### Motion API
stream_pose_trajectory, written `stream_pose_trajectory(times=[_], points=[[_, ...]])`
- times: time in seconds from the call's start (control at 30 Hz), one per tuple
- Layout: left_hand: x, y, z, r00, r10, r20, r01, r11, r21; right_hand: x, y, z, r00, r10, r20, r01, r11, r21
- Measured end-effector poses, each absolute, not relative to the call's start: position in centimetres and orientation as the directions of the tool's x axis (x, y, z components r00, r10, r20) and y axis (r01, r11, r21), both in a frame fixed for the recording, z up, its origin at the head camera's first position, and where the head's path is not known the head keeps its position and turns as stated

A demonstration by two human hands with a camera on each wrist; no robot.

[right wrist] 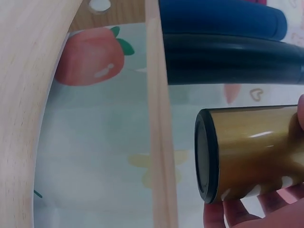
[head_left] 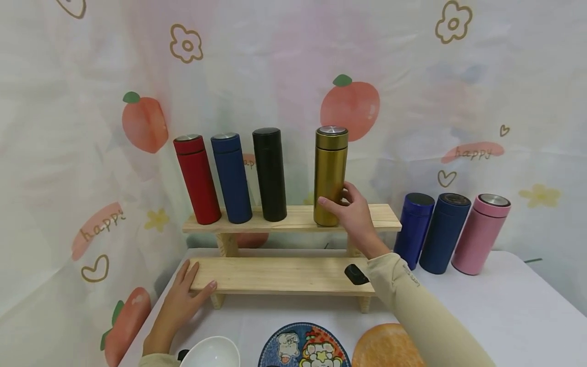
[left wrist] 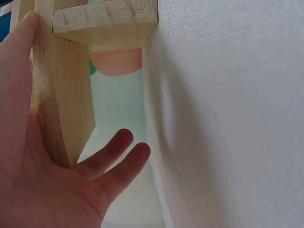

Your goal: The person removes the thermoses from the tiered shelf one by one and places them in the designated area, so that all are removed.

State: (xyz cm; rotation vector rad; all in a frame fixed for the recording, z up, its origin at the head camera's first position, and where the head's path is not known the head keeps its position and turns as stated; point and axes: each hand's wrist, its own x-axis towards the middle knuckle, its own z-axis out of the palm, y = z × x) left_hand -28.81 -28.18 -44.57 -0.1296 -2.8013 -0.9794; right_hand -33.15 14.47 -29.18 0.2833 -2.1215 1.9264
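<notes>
- Gold thermos flask (head_left: 329, 173) is being gripped by the right hand (head_left: 356, 216), just above the upper wooden shelf (head_left: 300, 219)!
- Lower wooden shelf (head_left: 279, 275) is being touched at its left end by the left hand (head_left: 180, 302), fingers spread wide.

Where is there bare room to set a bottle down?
The upper shelf, between the black bottle and the gold bottle; the lower shelf, between the left hand and the right sleeve; the table, in front of the pink bottle. Crowded: just behind, where the violet bottle, navy bottle and pink bottle stand close.
</notes>
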Motion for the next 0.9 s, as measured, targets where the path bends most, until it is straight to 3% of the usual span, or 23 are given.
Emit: stream_pose_trajectory(times=[0.53, 0.9], points=[[-28.9, -28.4, -44.3, -0.989, 0.033, 0.143, 0.113, 0.789, 0.604, -28.8, 17.4, -28.1, -0.94, 0.05, 0.336, -0.33, 0.11, -0.938], [-28.7, -28.2, -44.2, -0.988, 0.041, 0.148, 0.123, 0.791, 0.599, -26.4, 20.8, -28.5, -0.91, 0.089, 0.404, -0.37, 0.261, -0.892]])
